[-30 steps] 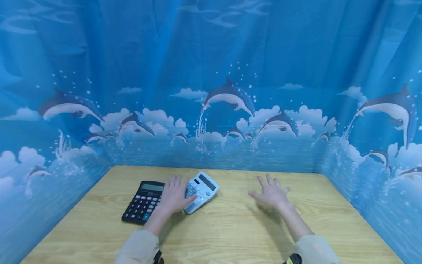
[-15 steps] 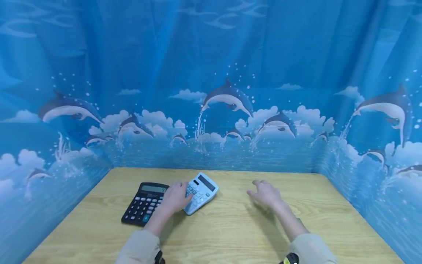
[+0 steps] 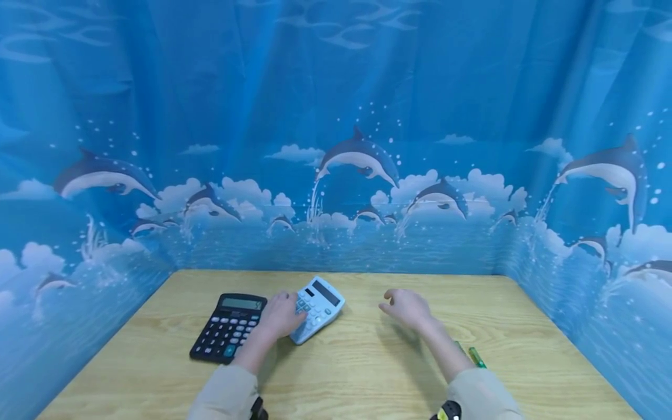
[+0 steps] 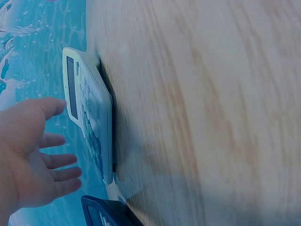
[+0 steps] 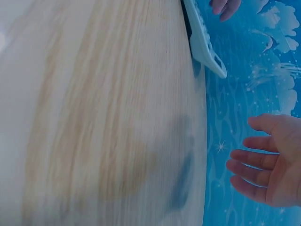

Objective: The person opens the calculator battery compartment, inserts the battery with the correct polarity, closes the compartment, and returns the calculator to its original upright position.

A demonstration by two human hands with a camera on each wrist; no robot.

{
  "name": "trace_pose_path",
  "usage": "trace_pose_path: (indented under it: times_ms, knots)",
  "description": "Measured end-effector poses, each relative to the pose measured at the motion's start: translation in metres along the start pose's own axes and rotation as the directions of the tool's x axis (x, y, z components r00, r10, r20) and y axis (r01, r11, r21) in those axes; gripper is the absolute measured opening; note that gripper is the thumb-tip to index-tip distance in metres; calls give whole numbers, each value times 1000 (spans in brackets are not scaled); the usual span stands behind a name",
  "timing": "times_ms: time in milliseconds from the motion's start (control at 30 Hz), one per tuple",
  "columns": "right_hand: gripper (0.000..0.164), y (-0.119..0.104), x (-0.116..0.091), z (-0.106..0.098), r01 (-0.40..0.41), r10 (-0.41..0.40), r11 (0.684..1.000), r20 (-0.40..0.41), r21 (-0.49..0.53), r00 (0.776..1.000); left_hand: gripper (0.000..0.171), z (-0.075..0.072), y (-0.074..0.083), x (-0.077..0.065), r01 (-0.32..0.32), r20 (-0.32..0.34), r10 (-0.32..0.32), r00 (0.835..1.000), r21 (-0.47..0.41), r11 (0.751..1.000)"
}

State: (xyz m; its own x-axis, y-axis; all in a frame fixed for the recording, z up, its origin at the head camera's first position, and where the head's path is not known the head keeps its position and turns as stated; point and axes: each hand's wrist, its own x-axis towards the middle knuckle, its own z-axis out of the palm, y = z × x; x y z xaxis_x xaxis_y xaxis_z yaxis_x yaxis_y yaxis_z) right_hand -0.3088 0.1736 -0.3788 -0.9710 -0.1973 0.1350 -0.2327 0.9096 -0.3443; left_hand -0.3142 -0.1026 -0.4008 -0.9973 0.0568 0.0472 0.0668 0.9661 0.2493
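A black calculator (image 3: 228, 326) with a grey display lies at the left of the table. Beside it is a white-blue calculator (image 3: 317, 309), turned at an angle. Over the gap between them hovers my left hand (image 3: 280, 316), covering nearby edges of both; the left wrist view has its fingers (image 4: 61, 161) loosely bent and apart from the white-blue calculator. To the right, my right hand (image 3: 406, 306) hangs above bare wood, holding nothing, its fingers (image 5: 254, 160) loosely bent. Partly behind the right forearm, slim green objects (image 3: 476, 357) lie on the table, too small to identify.
The light wooden table (image 3: 357, 379) ends at a blue curtain (image 3: 336, 245) printed with dolphins and clouds, which rises at the back and both sides. A dark device sits at each sleeve cuff.
Both hands have gone from spread fingers to loosely bent ones. The right hand has shifted left, and the green objects behind its forearm have come into view. Both calculators stay in place.
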Motion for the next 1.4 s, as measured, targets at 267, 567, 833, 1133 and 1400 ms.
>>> trace_pose_path:
  times_ms: [267,567,833,1133,1400]
  knots:
    - [30,-19,11,8,44,-44,999,-35,12,998,62,0,-3,0,59,79,-54,995,-68,996]
    - [27,-41,18,17,96,-96,995,-11,-10,995,68,3,-7,3,135,123,-121,985,-114,984]
    - [25,-57,28,26,136,-136,990,12,40,991,69,4,-8,1,161,145,-143,979,-119,980]
    - [13,-67,38,42,112,-116,979,17,173,993,66,6,-3,-3,220,146,-200,969,-137,966]
    - [14,-73,42,49,36,-47,975,45,221,998,61,7,1,0,249,140,-228,964,-163,955]
